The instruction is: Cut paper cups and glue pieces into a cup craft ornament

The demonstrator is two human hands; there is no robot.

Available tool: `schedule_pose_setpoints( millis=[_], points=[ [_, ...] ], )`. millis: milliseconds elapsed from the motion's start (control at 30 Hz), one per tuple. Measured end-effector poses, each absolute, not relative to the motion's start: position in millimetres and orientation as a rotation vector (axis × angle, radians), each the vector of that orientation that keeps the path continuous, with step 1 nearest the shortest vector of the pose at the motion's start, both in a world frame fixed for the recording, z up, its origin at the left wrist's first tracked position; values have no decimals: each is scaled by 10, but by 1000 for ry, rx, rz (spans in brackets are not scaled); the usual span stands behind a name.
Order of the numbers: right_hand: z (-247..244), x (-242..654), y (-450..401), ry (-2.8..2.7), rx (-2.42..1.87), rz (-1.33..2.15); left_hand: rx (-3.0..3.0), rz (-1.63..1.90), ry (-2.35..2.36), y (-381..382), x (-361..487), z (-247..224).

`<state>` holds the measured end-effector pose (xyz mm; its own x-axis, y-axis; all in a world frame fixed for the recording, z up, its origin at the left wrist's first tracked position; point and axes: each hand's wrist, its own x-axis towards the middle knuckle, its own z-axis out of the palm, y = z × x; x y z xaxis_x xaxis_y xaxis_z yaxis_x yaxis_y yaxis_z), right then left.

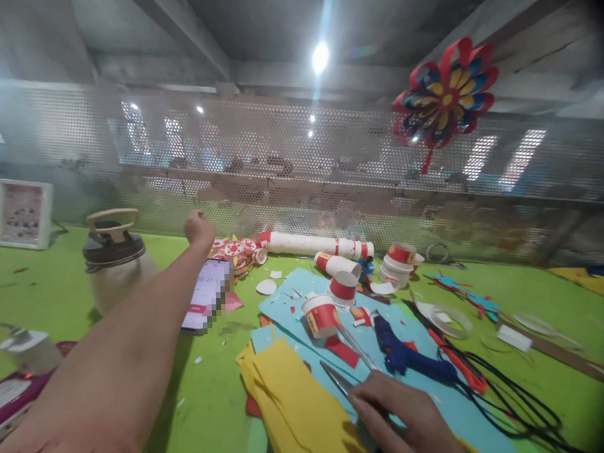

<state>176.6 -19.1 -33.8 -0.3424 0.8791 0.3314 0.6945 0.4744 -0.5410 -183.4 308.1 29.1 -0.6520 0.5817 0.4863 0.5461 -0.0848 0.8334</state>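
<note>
A bare lamp (320,57) glares at twelve o'clock under the grey ceiling (374,16); a heavy beam (186,35) slants at eleven. Facing me, a perforated screen (259,135) stretches from nine to three, behind the green tabletop (213,395) toward six.

Left hand (200,230) fisted, arm (132,345) outstretched

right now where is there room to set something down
Mostly bare: green tabletop between phone and yellow paper, and between picture frame and charger. Crowded: the blue sheets, under paper cups, glue gun and the right hand with scissors.
</note>
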Motion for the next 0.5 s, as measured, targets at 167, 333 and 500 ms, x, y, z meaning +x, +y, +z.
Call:
schedule_pose_setpoints(
  millis=[167,333,500],
  points=[
    [-300,1742,-197,-2033,-1270,435,1394,2255,1826,2853,-1358,639],
    [-284,1733,-169,-1969,-1221,390,1556,2469,1435,2451,-773,984],
    [-310,1764,-126,-1830,-1206,361,1753,2464,1067,1826,-207,927]
  ],
)
